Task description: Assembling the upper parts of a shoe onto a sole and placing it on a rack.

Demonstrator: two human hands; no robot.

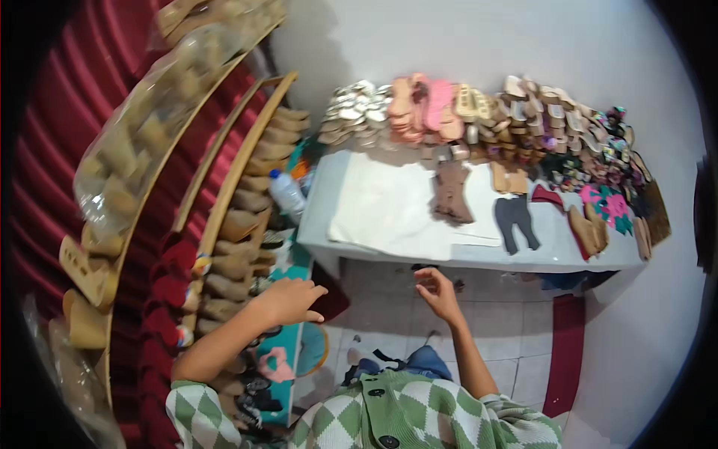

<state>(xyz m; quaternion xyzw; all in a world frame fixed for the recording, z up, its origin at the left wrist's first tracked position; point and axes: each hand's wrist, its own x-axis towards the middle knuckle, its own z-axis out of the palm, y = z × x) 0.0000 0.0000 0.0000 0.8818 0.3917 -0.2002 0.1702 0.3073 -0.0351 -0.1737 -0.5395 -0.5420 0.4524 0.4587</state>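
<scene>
- L hand (290,301): back up, fingers loosely bent & a bit apart, no grip seen; underside hidden.
- R hand (438,293): half open, fingers curled, nothing visible in it; just short of table's near edge in view.
- Nearest L hand: dark-red flat panel (331,296), low by table's left end; can't tell if touching.
- Nearest R hand: long pale-covered table (318,209), across the far side.
- On table, left to centre: broad flat white sheet (381,213), w/ brown waisted piece (452,196) at its right part.
- Further right: small tan paired piece (508,179), dark-grey two-legged piece (516,224) nearer, then brown-and-red shoe-like pieces (587,233).
- Along far edge, left to right: white sandal-like stack (360,108), pink sole-shaped stack (430,108), beige-and-brown footwear heap (523,116).
- Btwn rack & table: clear plastic bottle w/ blue cap (288,194).
- Left side: curved wooden rack (243,161) w/ tan foot-shaped forms (250,200) in rows; dark-red draped curtain (112,60) behind.
- Underfoot: pale tiled floor (493,337).
</scene>
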